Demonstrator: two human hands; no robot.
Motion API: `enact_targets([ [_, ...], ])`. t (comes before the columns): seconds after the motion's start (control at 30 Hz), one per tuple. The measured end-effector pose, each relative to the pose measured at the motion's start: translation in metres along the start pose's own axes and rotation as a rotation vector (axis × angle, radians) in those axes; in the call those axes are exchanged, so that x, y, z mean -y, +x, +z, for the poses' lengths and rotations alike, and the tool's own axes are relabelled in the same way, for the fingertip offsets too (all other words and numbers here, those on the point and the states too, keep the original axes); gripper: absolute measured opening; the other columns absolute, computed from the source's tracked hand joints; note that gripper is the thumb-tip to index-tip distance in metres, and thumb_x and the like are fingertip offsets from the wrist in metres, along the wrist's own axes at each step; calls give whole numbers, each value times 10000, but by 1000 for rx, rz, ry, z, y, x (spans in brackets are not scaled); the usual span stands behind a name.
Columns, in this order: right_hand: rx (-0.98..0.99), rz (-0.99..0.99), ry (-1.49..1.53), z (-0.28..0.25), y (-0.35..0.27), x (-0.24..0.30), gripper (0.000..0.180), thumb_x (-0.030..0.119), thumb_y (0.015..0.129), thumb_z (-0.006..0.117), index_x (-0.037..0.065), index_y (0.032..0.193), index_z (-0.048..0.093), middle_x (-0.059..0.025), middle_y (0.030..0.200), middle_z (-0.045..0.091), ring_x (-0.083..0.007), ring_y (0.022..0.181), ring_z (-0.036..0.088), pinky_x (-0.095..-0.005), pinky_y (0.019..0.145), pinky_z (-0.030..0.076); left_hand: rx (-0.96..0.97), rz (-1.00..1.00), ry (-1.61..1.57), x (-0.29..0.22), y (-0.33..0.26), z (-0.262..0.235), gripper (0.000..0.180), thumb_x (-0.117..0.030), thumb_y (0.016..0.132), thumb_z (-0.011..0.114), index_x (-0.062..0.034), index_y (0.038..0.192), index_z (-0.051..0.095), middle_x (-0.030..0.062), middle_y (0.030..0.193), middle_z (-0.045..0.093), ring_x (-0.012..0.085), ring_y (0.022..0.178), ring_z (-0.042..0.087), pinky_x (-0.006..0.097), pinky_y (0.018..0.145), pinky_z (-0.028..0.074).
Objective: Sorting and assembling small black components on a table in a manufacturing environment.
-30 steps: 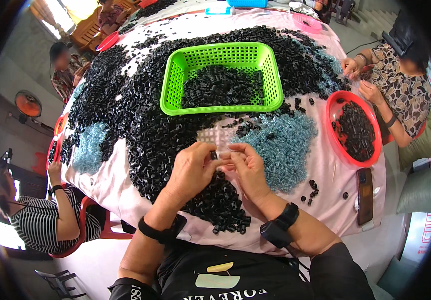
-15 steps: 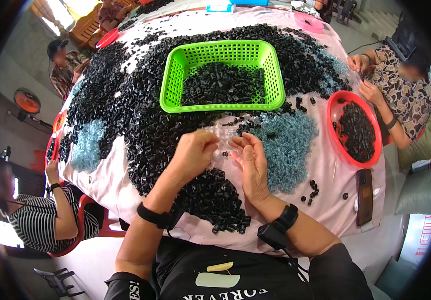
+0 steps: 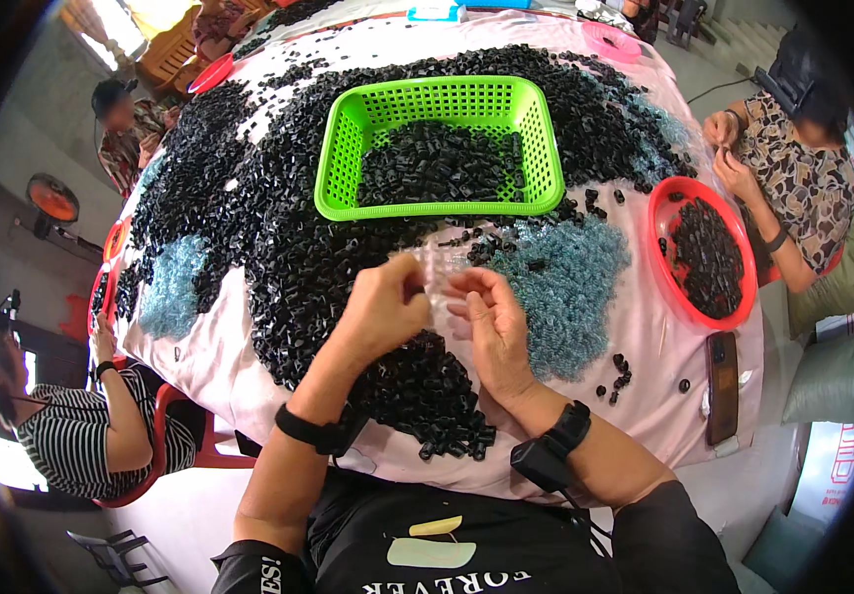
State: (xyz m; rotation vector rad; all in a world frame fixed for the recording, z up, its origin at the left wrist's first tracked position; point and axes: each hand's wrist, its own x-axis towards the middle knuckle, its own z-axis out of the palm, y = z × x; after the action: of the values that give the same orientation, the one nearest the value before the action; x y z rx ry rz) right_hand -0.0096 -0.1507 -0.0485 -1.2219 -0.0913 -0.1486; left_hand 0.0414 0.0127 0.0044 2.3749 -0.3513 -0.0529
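Note:
My left hand (image 3: 384, 309) is closed, its fingers curled in toward my right hand; whatever its fingertips pinch is too small or hidden to make out. Facing it, my right hand (image 3: 498, 327) has its fingers loosely bent and apart, and no thing shows clearly in it. Both hands hover over the cloth between a heap of small black plastic pieces (image 3: 417, 396) and a pile of small translucent bluish pieces (image 3: 570, 302). Beyond them stands a bright green perforated basket (image 3: 437, 210), partly filled with black pieces.
A red basin (image 3: 656, 252) of black pieces stands at the right, with a phone (image 3: 722, 388) below it. Loose black pieces (image 3: 621, 371) lie near the bluish pile. Co-workers sit at the right (image 3: 793, 188) and left (image 3: 100, 426) of the cloth-covered table (image 3: 219, 332).
My two hands have shifted slightly, and the right fingers have bent in a little. The small black piece visible between them before no longer shows. The co-worker at the right has moved their hands.

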Motion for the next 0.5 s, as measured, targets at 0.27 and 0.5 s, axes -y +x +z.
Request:
enact_targets([
  [0.27,63,72,-264,4,-5,-3,195,59,1045,486,-10,1183,604,-116,1037,702,-171,857,730,-267,725,580,5,40,-141,15,-20,-9,121,-4,860,614,17,913,721,61,774,643,175,701,633,330,650,507],
  [0.5,124,140,-317,3,-6,4,195,61,1047,480,-16,1180,599,-120,1010,692,-165,788,727,-264,657,575,138,204,238,9,-24,-6,91,-64,770,706,-8,839,724,157,787,648,350,786,667,433,717,525],
])
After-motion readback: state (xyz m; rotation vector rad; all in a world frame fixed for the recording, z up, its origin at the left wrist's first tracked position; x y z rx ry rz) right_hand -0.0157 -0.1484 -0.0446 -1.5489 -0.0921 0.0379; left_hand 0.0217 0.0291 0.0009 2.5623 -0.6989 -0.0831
